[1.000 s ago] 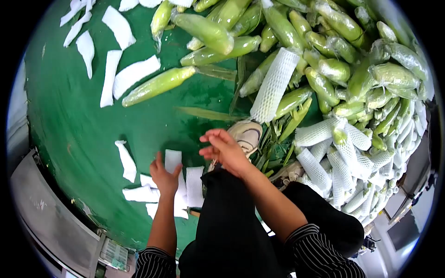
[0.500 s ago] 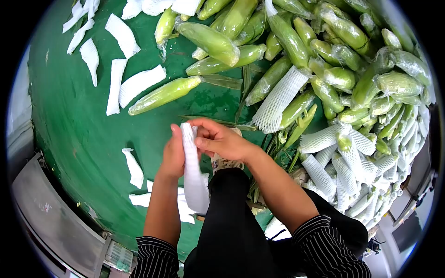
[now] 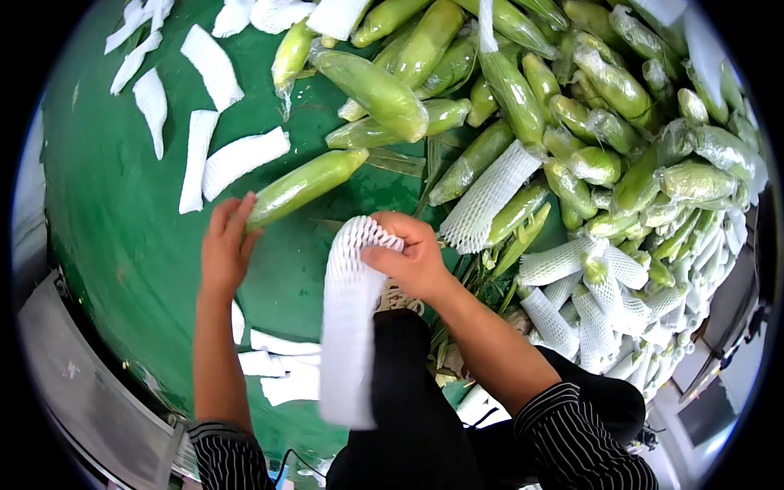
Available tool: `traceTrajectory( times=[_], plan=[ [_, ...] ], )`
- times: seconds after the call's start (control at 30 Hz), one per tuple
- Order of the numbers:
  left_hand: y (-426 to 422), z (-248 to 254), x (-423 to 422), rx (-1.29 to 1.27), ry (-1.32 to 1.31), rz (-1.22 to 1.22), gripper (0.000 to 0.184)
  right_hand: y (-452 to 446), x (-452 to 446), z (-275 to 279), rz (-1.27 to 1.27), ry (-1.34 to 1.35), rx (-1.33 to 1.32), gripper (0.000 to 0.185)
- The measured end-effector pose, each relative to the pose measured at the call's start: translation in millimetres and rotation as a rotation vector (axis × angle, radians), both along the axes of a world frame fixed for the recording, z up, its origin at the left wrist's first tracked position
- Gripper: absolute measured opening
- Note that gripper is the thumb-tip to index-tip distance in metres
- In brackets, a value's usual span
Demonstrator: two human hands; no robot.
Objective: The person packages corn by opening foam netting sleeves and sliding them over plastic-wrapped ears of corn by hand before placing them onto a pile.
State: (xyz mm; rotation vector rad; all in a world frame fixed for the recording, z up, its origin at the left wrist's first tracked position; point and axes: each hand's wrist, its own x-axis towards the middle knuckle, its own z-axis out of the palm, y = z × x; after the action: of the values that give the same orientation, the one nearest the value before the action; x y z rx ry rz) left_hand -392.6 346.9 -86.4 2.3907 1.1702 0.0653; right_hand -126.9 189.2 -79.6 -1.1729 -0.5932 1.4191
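Observation:
My left hand (image 3: 229, 249) has its fingers around the lower end of a plastic-wrapped ear of corn (image 3: 306, 188), which points up and to the right. In my right hand (image 3: 411, 255) a white foam net sleeve (image 3: 349, 327) is pinched at its top edge. The sleeve hangs down in front of my leg, its upper mesh spread wide. Nothing shows inside it. Just beyond the held corn lie more wrapped ears (image 3: 376, 90). One ear to the right is partly covered by another foam net sleeve (image 3: 492, 196).
Loose white foam sleeves (image 3: 245, 163) lie scattered over the green floor (image 3: 122, 245) on the left. Wrapped corn (image 3: 612, 77) is heaped at the upper right, with sleeved ears (image 3: 600, 314) piled below it. A metal cabinet (image 3: 98, 392) stands at the lower left.
My left hand has left the sleeve, reached up and left, and taken hold of the corn, which has shifted. The sleeve, formerly narrow between both hands, now hangs spread from my right hand.

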Motion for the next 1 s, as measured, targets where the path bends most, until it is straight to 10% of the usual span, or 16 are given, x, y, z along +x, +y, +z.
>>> traceTrajectory(
  times=[0.13,0.23,0.37,0.63,0.8,1.0],
  plan=[
    [-34,51,69,0.088,-0.301,-0.168,0.033,16,-11,36,-0.117,0.833,0.017,0.025],
    [-41,69,119,-0.248,-0.471,0.017,0.028,46,2,38,-0.208,0.637,-0.175,0.063],
    [-45,65,144,-1.086,-1.073,0.389,0.035,55,38,37,-0.372,0.632,-0.076,0.046],
    [-73,27,188,-1.617,-1.760,0.402,0.038,58,61,40,-0.447,0.388,-0.131,0.035],
    [-65,-30,186,-1.415,-1.685,0.914,0.026,59,63,-13,-0.466,0.245,-0.196,0.023],
    [-98,45,196,-0.837,-1.122,0.922,0.012,43,37,37,-0.489,0.237,-0.220,0.029]
  ],
)
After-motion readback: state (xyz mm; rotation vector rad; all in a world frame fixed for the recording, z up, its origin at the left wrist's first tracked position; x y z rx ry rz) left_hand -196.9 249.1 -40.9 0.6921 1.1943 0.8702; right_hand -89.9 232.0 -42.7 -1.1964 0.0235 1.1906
